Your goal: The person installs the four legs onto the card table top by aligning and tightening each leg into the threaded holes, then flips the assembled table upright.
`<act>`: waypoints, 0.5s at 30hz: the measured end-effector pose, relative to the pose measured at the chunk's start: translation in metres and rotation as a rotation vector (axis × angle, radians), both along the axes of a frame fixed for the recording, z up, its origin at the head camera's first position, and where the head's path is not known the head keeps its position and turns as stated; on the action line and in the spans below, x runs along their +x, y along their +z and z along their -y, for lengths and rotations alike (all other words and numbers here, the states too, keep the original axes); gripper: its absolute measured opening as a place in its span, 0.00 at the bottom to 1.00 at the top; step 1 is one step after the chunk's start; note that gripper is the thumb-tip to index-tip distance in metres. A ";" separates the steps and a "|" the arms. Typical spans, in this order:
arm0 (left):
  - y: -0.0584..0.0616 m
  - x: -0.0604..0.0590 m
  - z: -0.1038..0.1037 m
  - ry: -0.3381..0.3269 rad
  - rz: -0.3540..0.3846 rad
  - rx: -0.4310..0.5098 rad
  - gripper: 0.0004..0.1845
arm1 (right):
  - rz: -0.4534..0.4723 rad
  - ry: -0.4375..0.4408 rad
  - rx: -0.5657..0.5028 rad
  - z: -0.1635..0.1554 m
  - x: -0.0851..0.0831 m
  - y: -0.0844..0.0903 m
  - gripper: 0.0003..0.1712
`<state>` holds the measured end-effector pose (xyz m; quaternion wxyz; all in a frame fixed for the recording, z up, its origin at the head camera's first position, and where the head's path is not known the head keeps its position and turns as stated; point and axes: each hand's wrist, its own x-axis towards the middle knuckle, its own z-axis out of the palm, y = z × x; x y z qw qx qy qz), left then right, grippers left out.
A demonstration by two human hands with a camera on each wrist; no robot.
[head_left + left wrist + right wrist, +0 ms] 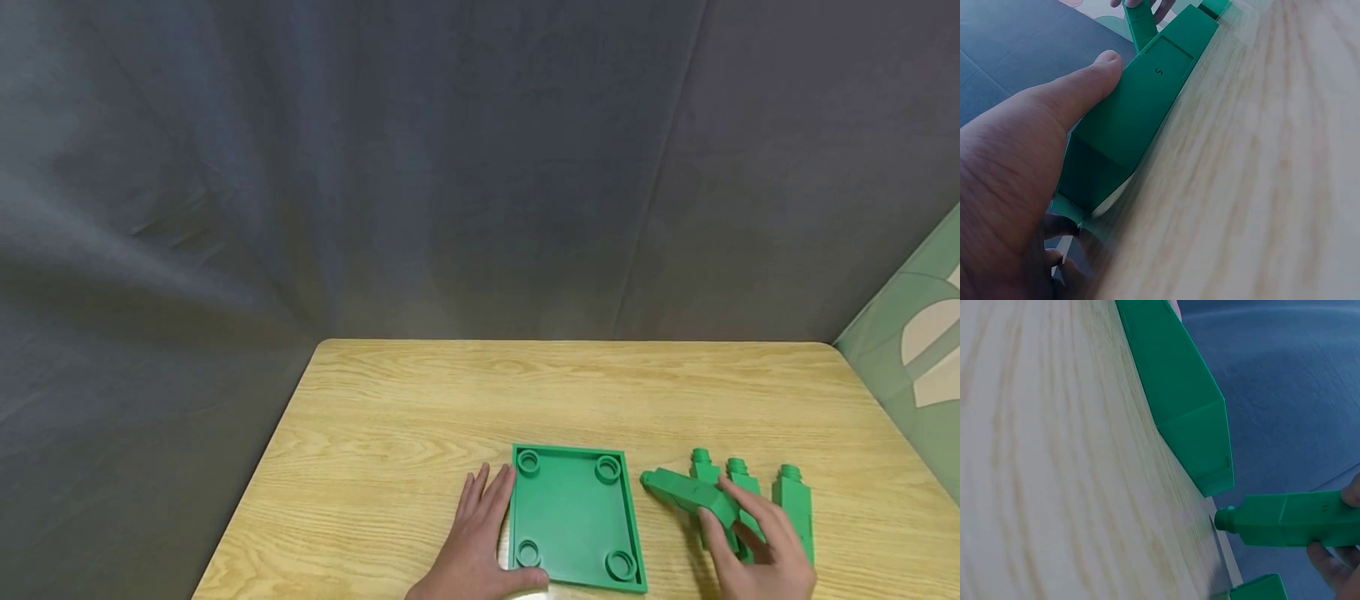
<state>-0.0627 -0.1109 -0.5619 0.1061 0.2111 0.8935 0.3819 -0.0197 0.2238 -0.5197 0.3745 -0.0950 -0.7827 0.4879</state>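
A square green tray-like panel (pixel 570 517) lies on the table, with a raised round socket in each corner. Along its left edge rest the straight fingers of my left hand (pixel 476 542), while the thumb touches the front edge near the left corner. In the left wrist view that thumb presses against the panel's side wall (pixel 1141 94). To the right of the panel, my right hand (pixel 765 550) pinches a green leg (pixel 686 490) by its thick end, thumb opposite the fingers. The leg is tilted, its threaded tip pointing left toward the panel, also visible in the right wrist view.
Three more green legs lie side by side under and beyond the right hand: a left one (pixel 702 465), a middle one (pixel 739 473) and a right one (pixel 795 504). The wooden table (pixel 450 400) meets a grey curtain (pixel 480 167) behind and a patterned green cloth (pixel 926 350) at right.
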 end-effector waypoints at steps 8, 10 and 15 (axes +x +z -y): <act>0.003 0.002 -0.002 0.031 0.020 0.012 0.74 | 0.043 -0.069 -0.035 0.004 0.004 0.016 0.31; 0.004 0.002 -0.002 0.035 0.018 0.011 0.74 | 0.037 -0.074 -0.045 0.005 0.004 0.018 0.31; 0.002 0.002 -0.002 0.032 0.009 0.005 0.73 | 0.037 -0.092 -0.072 0.008 0.005 0.024 0.30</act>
